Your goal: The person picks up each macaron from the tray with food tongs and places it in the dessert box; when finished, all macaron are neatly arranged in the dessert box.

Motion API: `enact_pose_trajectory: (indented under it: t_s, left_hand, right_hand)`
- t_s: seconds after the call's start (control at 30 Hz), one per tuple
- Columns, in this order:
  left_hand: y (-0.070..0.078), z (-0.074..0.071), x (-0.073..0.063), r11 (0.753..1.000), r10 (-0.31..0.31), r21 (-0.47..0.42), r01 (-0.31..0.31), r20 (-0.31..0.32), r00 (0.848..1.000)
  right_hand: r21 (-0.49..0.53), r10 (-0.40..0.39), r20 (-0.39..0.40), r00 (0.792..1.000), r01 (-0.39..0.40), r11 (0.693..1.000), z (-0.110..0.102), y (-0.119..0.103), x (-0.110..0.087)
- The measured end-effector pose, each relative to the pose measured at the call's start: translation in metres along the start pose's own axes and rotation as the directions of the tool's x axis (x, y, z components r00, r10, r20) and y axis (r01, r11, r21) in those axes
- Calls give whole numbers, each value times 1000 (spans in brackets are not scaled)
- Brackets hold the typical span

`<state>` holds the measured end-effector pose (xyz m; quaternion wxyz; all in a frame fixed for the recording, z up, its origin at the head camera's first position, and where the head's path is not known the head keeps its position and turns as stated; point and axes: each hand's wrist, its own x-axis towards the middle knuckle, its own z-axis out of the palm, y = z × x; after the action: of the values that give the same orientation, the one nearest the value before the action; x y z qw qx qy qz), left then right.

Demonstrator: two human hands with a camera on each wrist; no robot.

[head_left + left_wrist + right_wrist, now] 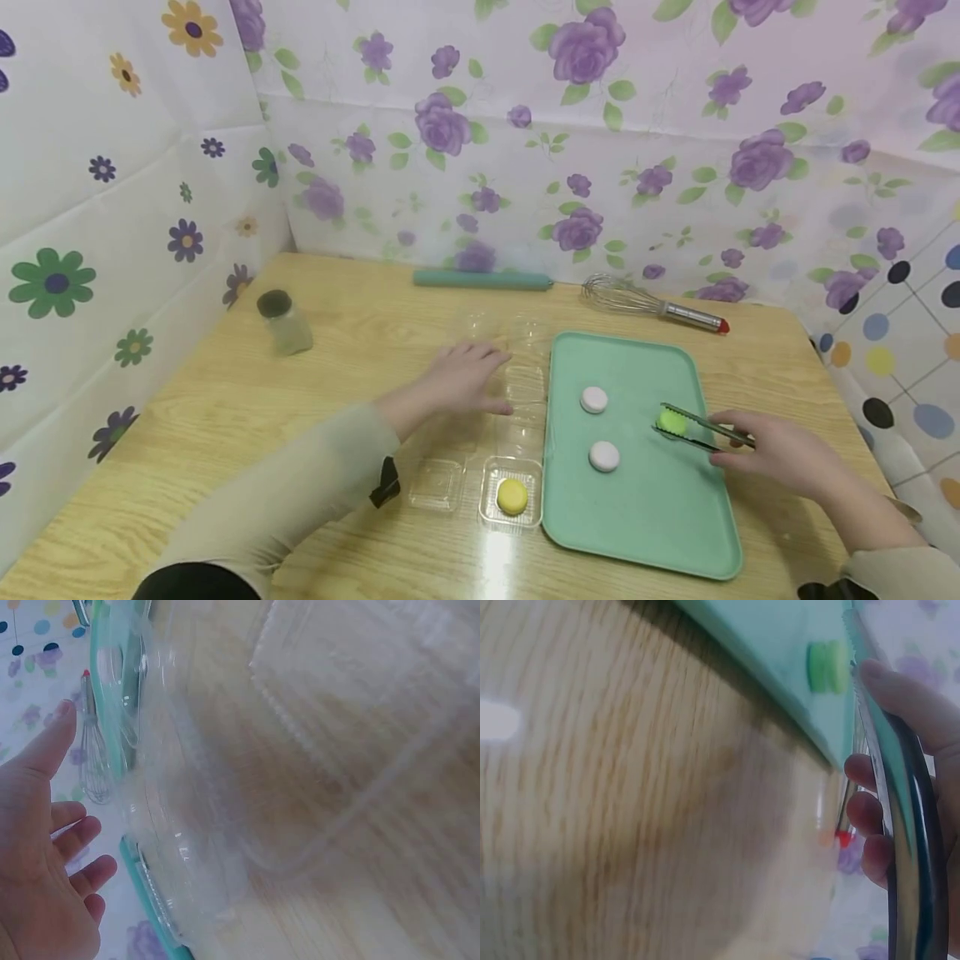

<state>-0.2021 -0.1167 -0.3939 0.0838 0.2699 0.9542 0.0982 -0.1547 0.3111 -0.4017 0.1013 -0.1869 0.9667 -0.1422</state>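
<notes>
My right hand (783, 458) grips metal tongs (712, 427) over the right side of a mint-green tray (637, 517). The tong tips lie either side of a green macaron (672, 420); I cannot tell whether they touch it. Two pale pink macarons (594, 400) lie further left on the tray. My left hand (467, 379) is spread above clear plastic boxes (525, 383), its thumb and fingers apart, holding nothing. In the left wrist view the transparent plastic (210, 825) stands beside that hand. Nearer me, an open clear box (487, 518) contains a yellow macaron (512, 496).
A teal rolling pin (482, 280) lies along the back of the wooden table (352, 333). Right of it rests a whisk (652, 302) with a red-tipped handle. On the left stands a dark-lidded jar (287, 323). Flowered cloth (510, 167) hangs behind.
</notes>
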Motion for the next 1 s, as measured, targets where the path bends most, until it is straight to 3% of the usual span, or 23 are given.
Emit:
enact_pose_trajectory:
  t_s: [0.33,0.63,1.0]
  left_hand:
    - [-1,5,28,999,-40,29,38,43,998]
    - [-1,6,34,998,-54,28,53,45,998]
    - [0,7,38,999,-40,21,39,68,997]
  right_hand:
    - [-23,-8,-20,1000,8,1000,3,11,3]
    - [-36,-18,-38,999,16,999,7,12,7]
    - [38,-13,-37,999,14,999,2,0,20]
